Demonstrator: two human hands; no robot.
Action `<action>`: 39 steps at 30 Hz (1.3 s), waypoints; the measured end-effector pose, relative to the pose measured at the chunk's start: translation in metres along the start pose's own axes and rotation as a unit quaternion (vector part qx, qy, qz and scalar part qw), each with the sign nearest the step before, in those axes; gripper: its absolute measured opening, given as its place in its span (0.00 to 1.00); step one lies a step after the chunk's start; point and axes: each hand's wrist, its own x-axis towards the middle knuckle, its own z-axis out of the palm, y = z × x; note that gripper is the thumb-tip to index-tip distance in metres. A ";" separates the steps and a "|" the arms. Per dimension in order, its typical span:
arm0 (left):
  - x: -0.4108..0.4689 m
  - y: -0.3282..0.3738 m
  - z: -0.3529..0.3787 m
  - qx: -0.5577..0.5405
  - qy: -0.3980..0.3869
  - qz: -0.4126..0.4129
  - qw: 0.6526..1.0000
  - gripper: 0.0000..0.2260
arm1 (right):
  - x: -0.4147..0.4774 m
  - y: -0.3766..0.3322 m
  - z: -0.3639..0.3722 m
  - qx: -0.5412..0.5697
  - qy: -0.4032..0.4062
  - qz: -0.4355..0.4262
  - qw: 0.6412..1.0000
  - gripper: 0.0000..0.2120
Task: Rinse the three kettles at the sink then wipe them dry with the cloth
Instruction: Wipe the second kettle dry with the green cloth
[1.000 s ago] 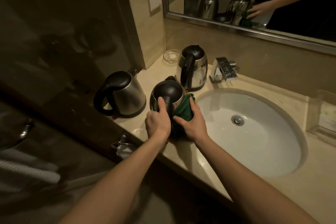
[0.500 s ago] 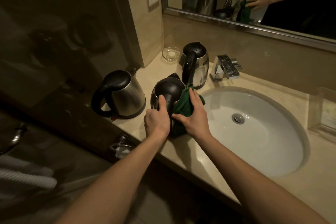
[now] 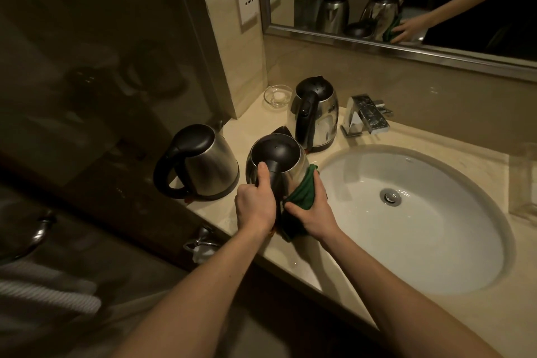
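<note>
Drying step: my left hand (image 3: 255, 206) grips the black handle of the middle steel kettle (image 3: 276, 163), right hand (image 3: 312, 209) presses the bunched green cloth (image 3: 303, 192) against its side; next, probably wipe round.

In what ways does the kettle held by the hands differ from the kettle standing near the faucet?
The held kettle is gripped at its handle by the left hand, while the right hand presses a green cloth on its side; the kettle near the faucet stands untouched. The held one is nearer the counter's front edge, the other nearer the wall. Both have shiny metal bodies and black lids.
</note>
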 end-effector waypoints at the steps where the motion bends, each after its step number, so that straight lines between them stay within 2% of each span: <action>1: 0.000 0.000 0.000 -0.001 0.000 0.001 1.000 0.54 | 0.000 0.003 0.000 0.002 -0.004 0.006 1.000 0.53; 7: 0.001 0.002 -0.003 0.002 -0.008 0.014 1.000 0.53 | 0.006 0.013 -0.008 -0.029 -0.036 0.018 0.999 0.50; 9: 0.004 0.000 -0.004 0.004 -0.015 0.018 1.000 0.48 | 0.008 0.010 -0.012 -0.041 -0.029 -0.009 0.999 0.50; 12: 0.007 -0.003 -0.004 0.014 -0.020 0.021 0.999 0.33 | 0.013 0.001 -0.021 -0.056 -0.024 -0.071 0.996 0.50; 17: 0.007 -0.004 -0.004 0.015 -0.017 0.031 0.999 0.30 | 0.024 -0.016 -0.033 -0.037 -0.046 -0.111 0.992 0.48; 20: 0.006 -0.003 -0.003 0.013 -0.012 0.039 0.999 0.30 | 0.025 -0.012 -0.033 0.012 -0.083 -0.082 0.993 0.44; 25: 0.004 -0.001 -0.003 0.017 -0.011 0.045 0.999 0.30 | 0.020 0.004 -0.033 0.090 -0.139 0.019 0.986 0.39; 30: 0.001 0.001 -0.003 0.012 -0.008 0.054 0.998 0.30 | 0.019 -0.014 -0.034 0.112 -0.112 0.002 0.987 0.26; 35: -0.001 0.002 -0.003 0.000 -0.006 0.046 0.999 0.29 | 0.030 -0.030 -0.035 0.156 -0.104 -0.015 0.982 0.28; 37: -0.001 0.002 -0.003 -0.002 -0.009 0.040 0.999 0.29 | 0.034 -0.029 -0.031 0.161 -0.099 0.001 0.982 0.29; 39: -0.001 0.002 -0.003 0.006 -0.009 0.037 0.999 0.29 | 0.036 -0.027 -0.026 0.179 -0.078 0.042 0.980 0.26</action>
